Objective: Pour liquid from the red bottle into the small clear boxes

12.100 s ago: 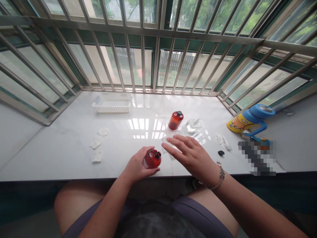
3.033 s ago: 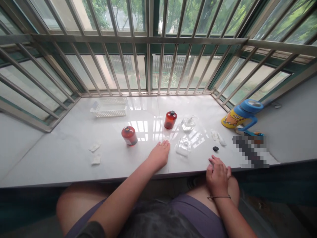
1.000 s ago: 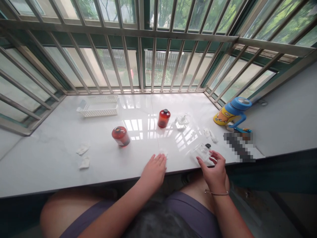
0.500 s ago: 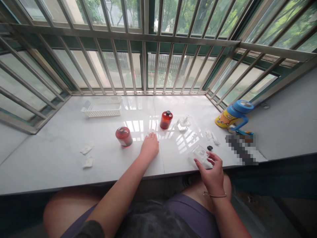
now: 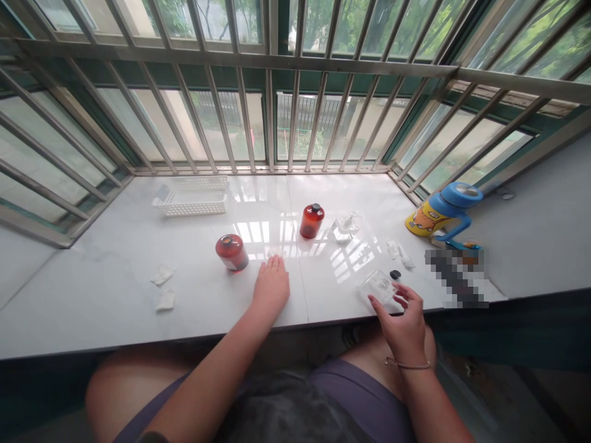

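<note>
My left hand [image 5: 271, 284] lies palm down on the white counter, its fingers stretched forward. At its fingertips is a small pale piece of tissue [image 5: 276, 251], partly lost in the glare. My right hand [image 5: 404, 317] curves around the near right side of a square clear glass bottle [image 5: 378, 285], thumb in front and fingers at the right. A black cap [image 5: 395, 274] lies just beyond that bottle. To the left of my left hand stands a red-brown bottle [image 5: 232, 253]. Farther back are another red-brown bottle [image 5: 312, 221] with a black top and a second clear glass bottle [image 5: 345, 228].
Crumpled tissues lie at the left [image 5: 165, 300] and right [image 5: 399, 253]. A white perforated basket [image 5: 194, 208] sits at the back left. At the right stands a blue and yellow flask [image 5: 436, 212] beside a blurred-out patch. Metal bars border the counter [image 5: 101, 289].
My left hand has slid slightly left and toward me, with the pale tissue at its fingertips. My right hand stays at the clear bottle. The whole view has shifted slightly.
</note>
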The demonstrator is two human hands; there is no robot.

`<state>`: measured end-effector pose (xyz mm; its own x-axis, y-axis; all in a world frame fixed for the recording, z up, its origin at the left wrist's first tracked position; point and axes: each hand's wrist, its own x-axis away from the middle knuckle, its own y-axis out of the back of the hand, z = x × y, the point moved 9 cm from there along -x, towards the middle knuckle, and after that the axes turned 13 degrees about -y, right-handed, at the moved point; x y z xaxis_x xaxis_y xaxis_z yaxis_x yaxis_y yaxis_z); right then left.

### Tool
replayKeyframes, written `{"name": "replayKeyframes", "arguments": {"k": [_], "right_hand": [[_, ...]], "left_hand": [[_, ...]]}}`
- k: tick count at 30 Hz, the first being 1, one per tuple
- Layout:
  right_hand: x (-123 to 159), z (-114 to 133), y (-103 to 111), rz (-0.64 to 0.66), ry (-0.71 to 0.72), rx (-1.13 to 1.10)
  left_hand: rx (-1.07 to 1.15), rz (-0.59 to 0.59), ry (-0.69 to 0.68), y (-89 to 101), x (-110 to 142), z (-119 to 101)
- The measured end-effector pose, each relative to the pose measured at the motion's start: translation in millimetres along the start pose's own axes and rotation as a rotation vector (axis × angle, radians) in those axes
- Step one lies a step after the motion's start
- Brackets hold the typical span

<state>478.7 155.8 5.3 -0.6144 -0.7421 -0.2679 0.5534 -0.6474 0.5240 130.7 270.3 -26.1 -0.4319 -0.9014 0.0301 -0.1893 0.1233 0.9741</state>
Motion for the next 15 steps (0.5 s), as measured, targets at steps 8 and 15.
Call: {"name": "replayKeyframes", "arguments": {"k": [8,15], "right_hand": [[6,10,-4,0.014,0.018,0.002],[2,7,0,0.014,0.012,-0.007]], "left_hand": [[0.020,-0.003,-0.041,2.2,-64,-3],[0.104,0.051,-0.430,-17.3,-40,-106]]}}
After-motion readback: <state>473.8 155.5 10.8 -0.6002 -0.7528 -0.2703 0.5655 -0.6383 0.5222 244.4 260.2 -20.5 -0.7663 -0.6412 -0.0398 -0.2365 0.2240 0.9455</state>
